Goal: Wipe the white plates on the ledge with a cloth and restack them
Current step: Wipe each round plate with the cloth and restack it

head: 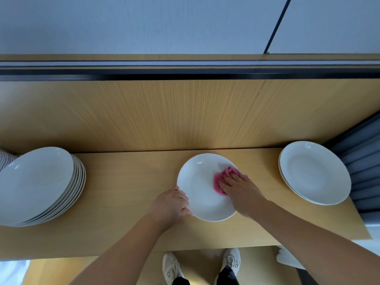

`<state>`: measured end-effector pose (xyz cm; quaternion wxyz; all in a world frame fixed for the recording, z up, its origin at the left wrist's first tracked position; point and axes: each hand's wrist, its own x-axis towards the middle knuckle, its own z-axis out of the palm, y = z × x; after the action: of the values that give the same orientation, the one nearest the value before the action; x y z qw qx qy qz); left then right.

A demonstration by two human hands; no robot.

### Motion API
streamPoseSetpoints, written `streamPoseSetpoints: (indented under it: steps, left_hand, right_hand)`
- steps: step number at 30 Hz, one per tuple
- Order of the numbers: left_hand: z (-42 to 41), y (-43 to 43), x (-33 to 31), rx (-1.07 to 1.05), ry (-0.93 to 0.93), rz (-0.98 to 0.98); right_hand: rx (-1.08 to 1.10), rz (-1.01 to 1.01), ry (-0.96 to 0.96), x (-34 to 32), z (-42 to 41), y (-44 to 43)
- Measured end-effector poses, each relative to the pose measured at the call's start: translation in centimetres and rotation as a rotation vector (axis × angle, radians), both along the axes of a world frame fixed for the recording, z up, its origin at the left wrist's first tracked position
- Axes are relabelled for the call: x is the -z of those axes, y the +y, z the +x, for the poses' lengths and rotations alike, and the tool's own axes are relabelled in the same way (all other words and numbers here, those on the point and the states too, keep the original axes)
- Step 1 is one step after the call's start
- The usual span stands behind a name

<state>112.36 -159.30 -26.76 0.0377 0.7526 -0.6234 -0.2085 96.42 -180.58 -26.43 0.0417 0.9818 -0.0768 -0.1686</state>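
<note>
Plate (199,188) lies face up, left hand (172,204) holding rim, right hand (241,192) pressing cloth (218,183).

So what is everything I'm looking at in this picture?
single plate: one, white, middle of the ledge
cloth: one, pink, on the single plate's right side
left stack of plates: roughly eight, white, left end of the ledge
right stack of plates: at least two, white, right end of the ledge
ledge: one, light wood, across the view
wall panel: light wood, behind the ledge
curtain: one, grey, far right
shoes: two, pale grey, floor below the ledge
left hand: grips the single plate's near-left rim
right hand: presses the cloth onto the single plate
</note>
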Motion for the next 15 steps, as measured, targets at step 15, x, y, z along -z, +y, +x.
streamPoseSetpoints:
  steps: [15]
  left_hand:
    - [0.3,-0.4,-1.3,0.049,0.035,0.036]
  right_hand:
    - [-0.008,0.460,0.042,-3.4,-1.6,2.3]
